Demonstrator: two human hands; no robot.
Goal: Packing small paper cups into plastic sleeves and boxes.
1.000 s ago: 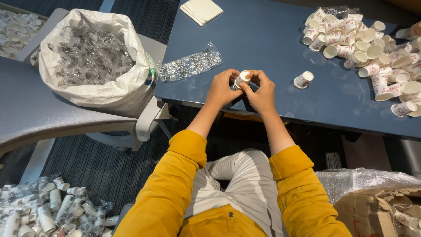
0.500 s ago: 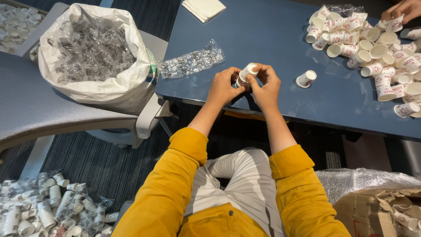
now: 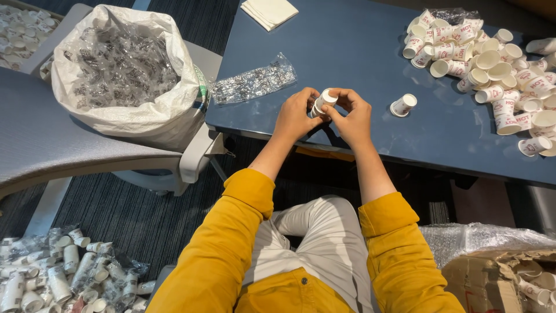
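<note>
Since the earlier frame the hands have barely shifted: both are still at the near edge of the dark blue table (image 3: 359,52), and a stranger's hand that reached into the cup heap at the far right half a second ago is gone from view. The left hand (image 3: 295,114) and the right hand (image 3: 351,116) meet around a short stack of small white paper cups (image 3: 320,103), tilted so its open mouth faces up and right. The fingers of both hands are curled closed on the stack, thumbs and fingertips pinching its sides; the stack is held just above the table edge, not resting on it.

The step in hand looks like nesting or squaring up cups into a stack. The next move probably calls for one hand to let go and reach for another cup, while the other keeps the stack steady. The nearest is a single cup (image 3: 403,105) lying on its side just right of the hands; the big heap of loose printed cups (image 3: 492,64) lies farther right.

A clear plastic sleeve (image 3: 253,82) lies left of the hands. A white sack of crumpled clear wrappers (image 3: 124,69) sits on a grey chair (image 3: 69,150) at left.
</note>
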